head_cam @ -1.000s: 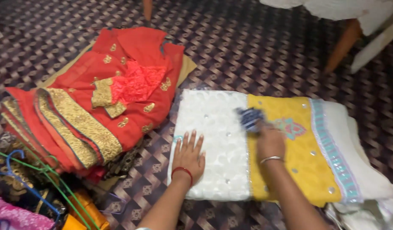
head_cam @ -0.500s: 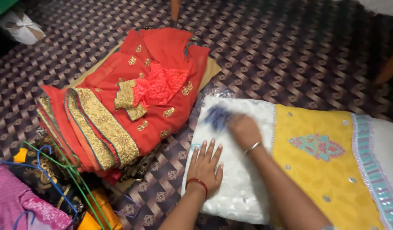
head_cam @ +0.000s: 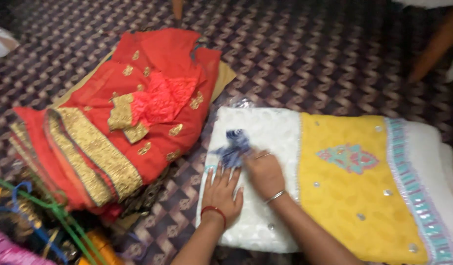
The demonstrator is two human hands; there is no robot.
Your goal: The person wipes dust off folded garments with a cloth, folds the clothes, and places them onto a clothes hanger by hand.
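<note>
The right hand (head_cam: 263,172) grips a crumpled blue cloth (head_cam: 233,147) on the folded white-and-yellow embroidered garment (head_cam: 334,181), whose long axis runs left-right. The left hand (head_cam: 221,191) lies flat, fingers spread, on its near-left corner.

Soft, even indoor light fell from above, warm in tone, with only faint shadows. The whole view was smeared by motion blur; the blue cloth (head_cam: 233,147) and the carpet (head_cam: 305,59) pattern lacked sharp edges. Far corners were dimmer.
</note>
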